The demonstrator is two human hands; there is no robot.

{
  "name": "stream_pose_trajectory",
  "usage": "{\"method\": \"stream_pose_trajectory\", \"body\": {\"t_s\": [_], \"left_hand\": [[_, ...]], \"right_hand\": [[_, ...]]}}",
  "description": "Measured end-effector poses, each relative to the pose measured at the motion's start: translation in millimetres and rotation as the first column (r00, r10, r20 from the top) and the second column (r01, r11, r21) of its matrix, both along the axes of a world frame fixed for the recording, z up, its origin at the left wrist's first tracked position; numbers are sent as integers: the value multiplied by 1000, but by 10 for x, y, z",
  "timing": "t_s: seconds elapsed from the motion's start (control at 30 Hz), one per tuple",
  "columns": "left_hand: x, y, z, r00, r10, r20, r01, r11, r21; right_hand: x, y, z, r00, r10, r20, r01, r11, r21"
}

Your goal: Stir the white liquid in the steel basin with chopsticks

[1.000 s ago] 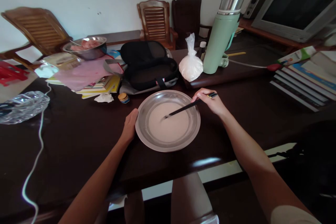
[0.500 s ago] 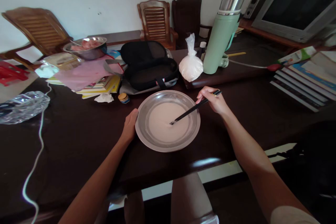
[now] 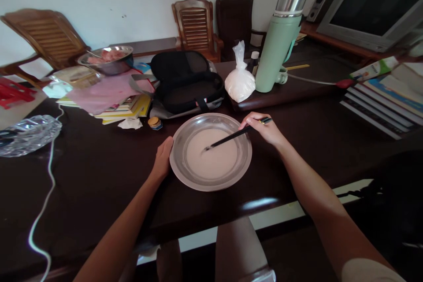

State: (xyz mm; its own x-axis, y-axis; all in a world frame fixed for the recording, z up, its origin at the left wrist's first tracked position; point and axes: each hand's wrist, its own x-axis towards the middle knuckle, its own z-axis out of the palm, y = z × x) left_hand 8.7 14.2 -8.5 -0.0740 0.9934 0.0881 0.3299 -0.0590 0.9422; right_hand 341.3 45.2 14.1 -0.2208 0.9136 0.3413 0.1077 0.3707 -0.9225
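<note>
A round metal bowl (image 3: 179, 165) sits on the dark table in front of me, with a pale, milky batter-like liquid (image 3: 211, 165) in its bottom. My left hand (image 3: 162, 157) grips the bowl's left rim; the fingers are partly hidden behind the edge. Over the right rim, my right hand (image 3: 264, 129) is closed around black chopsticks (image 3: 231, 135) with gold bands near the top. The chopsticks slant down to the left, their tips dipping into the liquid left of its middle. Behind the bowl stands a knotted clear bag of white powder (image 3: 240, 83).
A green thermos (image 3: 276, 53) and a small cup (image 3: 282, 76) stand behind the bag. An open black case (image 3: 188, 83) lies behind the bowl. Further left are books (image 3: 127, 110), a bowl of raw meat (image 3: 112, 67) and a white cable (image 3: 42, 211). Stacked books (image 3: 376, 110) lie right.
My right hand has moved slightly left, and the chopstick tips have swept left and a little up through the liquid. My left hand stays at the bowl's rim.
</note>
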Motion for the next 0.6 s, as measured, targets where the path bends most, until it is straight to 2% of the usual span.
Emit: {"method": "stream_pose_trajectory", "body": {"t_s": [0.1,0.17,0.23,0.3,0.37,0.47,0.53,0.6], "left_hand": [[0,6,0,1000,-5,-10,5,1000,9],[-3,9,0,1000,-4,-20,4,1000,10],[-9,8,-3,1000,-1,-16,1,1000,5],[-14,5,-9,1000,-1,-10,1,1000,-2],[-14,2,-13,1000,-1,-14,1,1000,0],[-8,2,-13,1000,-3,-18,3,1000,10],[-6,5,-13,1000,-6,-10,6,1000,7],[-8,7,-17,1000,-5,-1,5,1000,6]], "right_hand": [[22,9,-7,994,-69,-88,69,998,-4],[23,4,-8,991,-40,-131,33,998,-52],[11,-5,-1,995,22,-93,-29,997,-69],[1,-7,6,999,35,-22,-36,999,-35],[7,2,5,1000,-23,-11,23,1000,20],[21,14,-8,990,-78,-118,81,997,17],[14,8,-8,991,-33,-128,31,999,-18],[-2,-4,1,998,25,-58,-27,999,-21]]}}
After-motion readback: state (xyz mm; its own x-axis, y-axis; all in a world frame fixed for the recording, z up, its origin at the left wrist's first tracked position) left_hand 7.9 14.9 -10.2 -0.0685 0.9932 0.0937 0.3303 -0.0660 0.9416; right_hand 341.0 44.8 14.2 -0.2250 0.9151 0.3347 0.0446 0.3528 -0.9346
